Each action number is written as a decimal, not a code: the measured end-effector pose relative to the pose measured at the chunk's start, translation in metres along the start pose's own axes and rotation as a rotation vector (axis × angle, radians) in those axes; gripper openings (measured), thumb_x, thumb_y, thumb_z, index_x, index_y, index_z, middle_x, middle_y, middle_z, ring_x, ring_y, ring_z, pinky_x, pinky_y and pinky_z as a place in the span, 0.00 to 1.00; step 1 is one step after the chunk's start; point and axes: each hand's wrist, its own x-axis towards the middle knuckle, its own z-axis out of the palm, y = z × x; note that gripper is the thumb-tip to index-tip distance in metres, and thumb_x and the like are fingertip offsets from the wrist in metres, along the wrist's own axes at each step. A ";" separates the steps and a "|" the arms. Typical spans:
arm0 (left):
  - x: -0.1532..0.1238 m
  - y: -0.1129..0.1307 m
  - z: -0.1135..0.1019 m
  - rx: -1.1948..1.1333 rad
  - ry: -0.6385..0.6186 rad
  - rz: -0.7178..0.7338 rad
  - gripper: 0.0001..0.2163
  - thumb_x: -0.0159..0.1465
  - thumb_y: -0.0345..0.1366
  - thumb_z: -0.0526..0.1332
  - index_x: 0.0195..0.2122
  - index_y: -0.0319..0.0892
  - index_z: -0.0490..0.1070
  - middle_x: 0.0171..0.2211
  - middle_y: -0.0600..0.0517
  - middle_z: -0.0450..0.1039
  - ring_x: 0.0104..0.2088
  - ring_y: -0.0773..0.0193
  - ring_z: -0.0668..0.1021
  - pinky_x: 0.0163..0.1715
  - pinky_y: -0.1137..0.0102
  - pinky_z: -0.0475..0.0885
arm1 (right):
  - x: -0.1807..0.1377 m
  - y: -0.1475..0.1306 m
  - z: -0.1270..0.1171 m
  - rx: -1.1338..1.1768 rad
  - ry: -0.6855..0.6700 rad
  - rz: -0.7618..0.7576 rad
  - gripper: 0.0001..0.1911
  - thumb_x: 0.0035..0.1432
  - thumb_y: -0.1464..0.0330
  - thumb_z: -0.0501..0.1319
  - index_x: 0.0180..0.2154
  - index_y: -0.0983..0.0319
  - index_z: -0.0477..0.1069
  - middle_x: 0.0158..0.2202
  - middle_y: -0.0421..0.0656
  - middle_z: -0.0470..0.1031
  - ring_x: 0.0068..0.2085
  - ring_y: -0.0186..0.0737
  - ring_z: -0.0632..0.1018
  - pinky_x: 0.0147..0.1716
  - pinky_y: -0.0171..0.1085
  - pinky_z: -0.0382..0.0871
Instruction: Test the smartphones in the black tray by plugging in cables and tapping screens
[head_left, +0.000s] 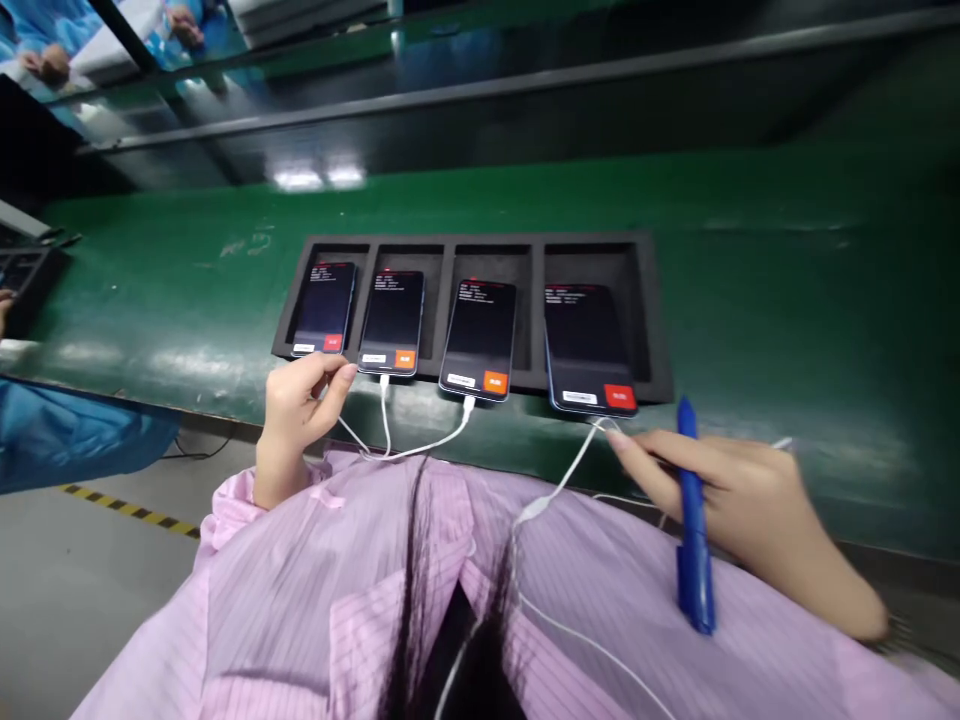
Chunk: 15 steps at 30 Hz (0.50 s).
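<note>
Several phones lie in a row in a black divided tray (pixel 660 330), their lower ends over its front rim. The leftmost phone (pixel 324 305) has my left hand (pixel 300 400) at its bottom edge, fingers pinched on a white charging cable (pixel 352 435); its plug is hidden. White plugs sit at the bottoms of the second phone (pixel 391 320) and the third phone (pixel 478 335). At the rightmost phone (pixel 589 345), my right hand (pixel 720 490) pinches another white cable (pixel 574 465) at the lower edge. A blue pen (pixel 694 530) is also held between its fingers.
The tray rests on a green workbench (pixel 180 290). A dark rail (pixel 480 90) crosses behind it. Hands of blue-clothed people (pixel 52 62) show at the far upper left. Another dark tray (pixel 26 285) stands at the left edge. White cable hangs over my pink striped garment (pixel 285 600).
</note>
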 end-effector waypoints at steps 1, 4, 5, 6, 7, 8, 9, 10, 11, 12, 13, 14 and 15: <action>0.000 0.001 0.000 0.002 -0.005 -0.001 0.12 0.70 0.37 0.59 0.29 0.41 0.74 0.19 0.56 0.70 0.17 0.71 0.66 0.20 0.73 0.62 | 0.000 -0.001 0.003 0.001 0.023 -0.012 0.26 0.69 0.68 0.58 0.17 0.62 0.67 0.13 0.35 0.65 0.12 0.26 0.65 0.14 0.28 0.59; -0.005 -0.001 -0.001 -0.008 0.018 -0.011 0.11 0.69 0.37 0.59 0.29 0.41 0.74 0.19 0.56 0.70 0.17 0.71 0.65 0.20 0.73 0.61 | 0.001 -0.001 0.010 -0.025 0.072 -0.039 0.24 0.66 0.71 0.61 0.16 0.62 0.67 0.13 0.35 0.65 0.13 0.26 0.65 0.15 0.28 0.58; -0.008 -0.002 -0.002 -0.012 0.024 -0.027 0.11 0.69 0.37 0.60 0.29 0.41 0.73 0.18 0.56 0.69 0.17 0.71 0.65 0.20 0.73 0.61 | 0.002 -0.001 0.011 -0.040 0.084 -0.040 0.24 0.66 0.71 0.61 0.16 0.62 0.68 0.13 0.35 0.66 0.13 0.26 0.65 0.15 0.28 0.58; -0.012 -0.003 -0.003 -0.010 0.023 -0.057 0.11 0.69 0.37 0.60 0.29 0.41 0.73 0.18 0.56 0.69 0.17 0.71 0.65 0.20 0.74 0.61 | 0.004 0.000 0.012 -0.056 0.089 -0.043 0.23 0.65 0.71 0.62 0.17 0.62 0.69 0.14 0.35 0.66 0.14 0.26 0.66 0.16 0.28 0.59; -0.015 -0.005 -0.004 -0.005 0.021 -0.098 0.11 0.68 0.38 0.60 0.29 0.41 0.73 0.18 0.56 0.68 0.17 0.71 0.65 0.20 0.73 0.61 | 0.006 0.000 0.012 -0.071 0.094 -0.044 0.23 0.65 0.71 0.62 0.17 0.61 0.69 0.14 0.35 0.66 0.14 0.25 0.66 0.16 0.28 0.59; -0.018 -0.006 -0.004 0.005 0.024 -0.151 0.12 0.68 0.38 0.60 0.28 0.41 0.73 0.19 0.56 0.68 0.18 0.71 0.66 0.21 0.73 0.61 | 0.009 0.001 0.012 -0.082 0.099 -0.045 0.23 0.66 0.70 0.61 0.17 0.61 0.69 0.14 0.35 0.66 0.14 0.25 0.65 0.15 0.27 0.59; -0.021 -0.008 -0.005 0.020 0.038 -0.213 0.12 0.68 0.39 0.60 0.29 0.41 0.74 0.19 0.55 0.69 0.19 0.70 0.66 0.21 0.73 0.62 | 0.012 0.001 0.012 -0.087 0.101 -0.045 0.23 0.66 0.70 0.61 0.17 0.61 0.69 0.13 0.35 0.66 0.13 0.25 0.65 0.15 0.27 0.58; -0.024 -0.010 -0.006 0.040 0.059 -0.281 0.12 0.68 0.40 0.60 0.29 0.41 0.73 0.20 0.55 0.69 0.19 0.70 0.67 0.22 0.73 0.62 | 0.015 0.000 0.012 -0.088 0.096 -0.048 0.24 0.66 0.70 0.61 0.16 0.61 0.69 0.13 0.35 0.66 0.13 0.25 0.65 0.15 0.28 0.58; -0.027 -0.012 -0.006 0.060 0.081 -0.351 0.12 0.67 0.41 0.60 0.29 0.41 0.73 0.20 0.55 0.69 0.20 0.69 0.67 0.23 0.72 0.62 | 0.017 0.000 0.012 -0.091 0.090 -0.058 0.24 0.66 0.71 0.61 0.16 0.61 0.69 0.13 0.35 0.66 0.13 0.25 0.65 0.15 0.28 0.58; -0.029 -0.014 -0.007 0.080 0.098 -0.424 0.13 0.67 0.42 0.59 0.29 0.41 0.73 0.21 0.55 0.69 0.20 0.69 0.67 0.24 0.72 0.62 | 0.017 -0.001 0.011 -0.101 0.085 -0.067 0.24 0.66 0.71 0.61 0.16 0.60 0.69 0.13 0.35 0.66 0.13 0.26 0.65 0.14 0.28 0.58; -0.031 -0.017 -0.008 0.097 0.104 -0.497 0.13 0.67 0.44 0.59 0.30 0.41 0.73 0.21 0.55 0.68 0.21 0.69 0.67 0.24 0.72 0.62 | 0.016 -0.001 0.010 -0.117 0.087 -0.076 0.23 0.66 0.71 0.61 0.17 0.60 0.69 0.13 0.35 0.66 0.13 0.26 0.66 0.14 0.29 0.58; -0.033 -0.019 -0.010 0.110 0.095 -0.567 0.14 0.67 0.45 0.59 0.30 0.41 0.73 0.21 0.55 0.68 0.21 0.69 0.66 0.25 0.72 0.62 | 0.012 0.000 0.009 -0.139 0.097 -0.081 0.22 0.66 0.69 0.61 0.18 0.60 0.69 0.13 0.35 0.66 0.13 0.27 0.66 0.14 0.29 0.58; -0.034 -0.022 -0.011 0.117 0.071 -0.631 0.16 0.67 0.47 0.58 0.30 0.41 0.73 0.21 0.55 0.68 0.21 0.68 0.66 0.25 0.72 0.62 | 0.006 0.002 0.007 -0.161 0.101 -0.060 0.21 0.66 0.67 0.62 0.19 0.60 0.70 0.13 0.35 0.67 0.13 0.28 0.67 0.13 0.30 0.58</action>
